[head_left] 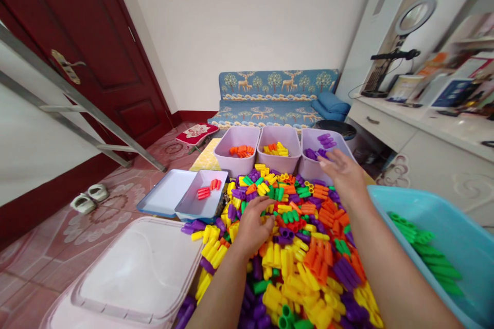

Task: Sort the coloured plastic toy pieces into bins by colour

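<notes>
A large pile of yellow, purple, orange and green plastic pieces (287, 259) covers the table in front of me. My left hand (257, 223) rests over the middle of the pile, fingers apart, touching pieces. My right hand (342, 172) is raised at the front of the right lilac bin (314, 164), its fingers spread and nothing seen in them. Purple pieces (326, 140) show inside that bin, just beyond the fingers. The middle lilac bin (280, 163) holds yellow and orange pieces, and the left lilac bin (237, 164) orange ones.
At the right is a turquoise tub (409, 195) with green pieces. An open metal tin (196, 208) with red pieces lies left, near a translucent lid (135, 267). Beyond stand a blue sofa (266, 110), a ladder (92, 110) and a white cabinet (424, 164).
</notes>
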{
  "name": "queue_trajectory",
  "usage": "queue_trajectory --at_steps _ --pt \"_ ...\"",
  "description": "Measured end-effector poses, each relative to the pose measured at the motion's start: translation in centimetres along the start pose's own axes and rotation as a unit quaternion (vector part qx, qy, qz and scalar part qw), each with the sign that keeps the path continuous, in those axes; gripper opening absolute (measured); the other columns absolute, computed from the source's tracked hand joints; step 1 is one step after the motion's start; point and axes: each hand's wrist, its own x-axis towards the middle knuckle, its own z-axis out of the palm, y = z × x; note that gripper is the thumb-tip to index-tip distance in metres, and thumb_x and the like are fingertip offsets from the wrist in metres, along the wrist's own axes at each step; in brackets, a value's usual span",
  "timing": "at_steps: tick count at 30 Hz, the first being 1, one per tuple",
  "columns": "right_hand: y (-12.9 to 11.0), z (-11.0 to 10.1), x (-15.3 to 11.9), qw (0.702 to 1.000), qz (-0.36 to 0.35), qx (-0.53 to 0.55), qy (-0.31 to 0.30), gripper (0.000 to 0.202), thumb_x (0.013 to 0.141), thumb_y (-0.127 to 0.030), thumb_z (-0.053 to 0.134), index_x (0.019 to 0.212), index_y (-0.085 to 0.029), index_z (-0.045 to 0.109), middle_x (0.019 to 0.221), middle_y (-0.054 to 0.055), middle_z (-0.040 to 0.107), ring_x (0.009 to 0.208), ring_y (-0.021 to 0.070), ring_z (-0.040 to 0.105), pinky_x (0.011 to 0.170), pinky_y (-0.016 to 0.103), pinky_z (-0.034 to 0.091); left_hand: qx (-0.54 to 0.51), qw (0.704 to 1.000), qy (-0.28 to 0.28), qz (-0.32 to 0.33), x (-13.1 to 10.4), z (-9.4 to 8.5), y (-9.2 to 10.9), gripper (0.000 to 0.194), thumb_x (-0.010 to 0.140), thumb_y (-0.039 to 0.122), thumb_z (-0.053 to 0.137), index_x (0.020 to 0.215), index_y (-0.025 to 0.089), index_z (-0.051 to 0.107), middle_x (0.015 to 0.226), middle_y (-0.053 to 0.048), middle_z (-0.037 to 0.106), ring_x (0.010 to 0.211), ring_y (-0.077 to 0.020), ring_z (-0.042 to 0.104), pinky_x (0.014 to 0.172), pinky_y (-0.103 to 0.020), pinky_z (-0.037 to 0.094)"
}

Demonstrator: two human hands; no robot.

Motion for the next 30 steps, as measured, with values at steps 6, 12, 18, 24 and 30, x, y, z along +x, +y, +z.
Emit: queue_trajectory --at_steps 6,12,18,24,30 --pt "4.4 3.5 -2.9 0.955 0.004 -0.195 -0.224 0.037 0.058 -0.016 0.069 0.095 -0.017 0.071 0.1 0.011 0.072 0.098 0.0294 0.065 0.095 0.046 0.045 0.015 1.0 -0.003 -0.006 0.0 0.1 -0.1 0.044 0.075 0.017 0.059 0.119 0.022 0.064 0.13 -0.01 0.057 0.121 -0.0267 0.051 0.106 -0.043 0.039" --pt "4.6 4.8 -4.2 0.914 -0.024 -0.199 -0.351 0.042 0.064 -0.017 0.067 0.105 -0.018 0.068 0.102 0.005 0.071 0.094 0.0245 0.064 0.089 0.039 0.047 0.026 0.999 -0.028 0.015 0.0 0.0 0.0 0.066 0.071 0.015 0.061 0.136 0.025 0.048 0.139 -0.009 0.05 0.128 -0.0272 0.045 0.109 -0.043 0.035" --pt "1.1 4.8 -7.4 0.898 -0.046 -0.161 -0.408 0.031 0.075 -0.019 0.056 0.104 -0.021 0.068 0.101 0.002 0.07 0.095 0.0223 0.063 0.088 0.035 0.047 0.033 0.999 -0.02 0.027 0.1 -0.1 0.1 0.073 0.068 0.013 0.063 0.138 0.026 0.044 0.134 -0.008 0.054 0.122 -0.0272 0.05 0.106 -0.043 0.037" --pt "-0.1 1.8 -8.6 0.927 -0.006 -0.167 -0.335 0.027 0.082 -0.029 0.05 0.101 -0.019 0.065 0.091 0.004 0.069 0.086 0.0234 0.064 0.079 0.036 0.05 0.051 0.998 -0.033 0.027 0.3 -0.2 0.5 0.029 0.076 0.022 0.065 0.105 0.023 0.07 0.106 -0.006 0.066 0.101 -0.0237 0.059 0.091 -0.037 0.047" --pt "4.6 -2.7 -5.5 0.947 -0.08 -0.297 -0.091 0.028 0.079 -0.032 0.047 0.094 -0.018 0.065 0.118 0.014 0.061 0.115 0.0304 0.052 0.105 0.05 0.032 0.046 0.999 -0.016 0.013 0.4 -0.1 0.4 0.024 0.08 0.026 0.064 0.102 0.02 0.071 0.102 -0.007 0.066 0.099 -0.0234 0.06 0.09 -0.038 0.047"
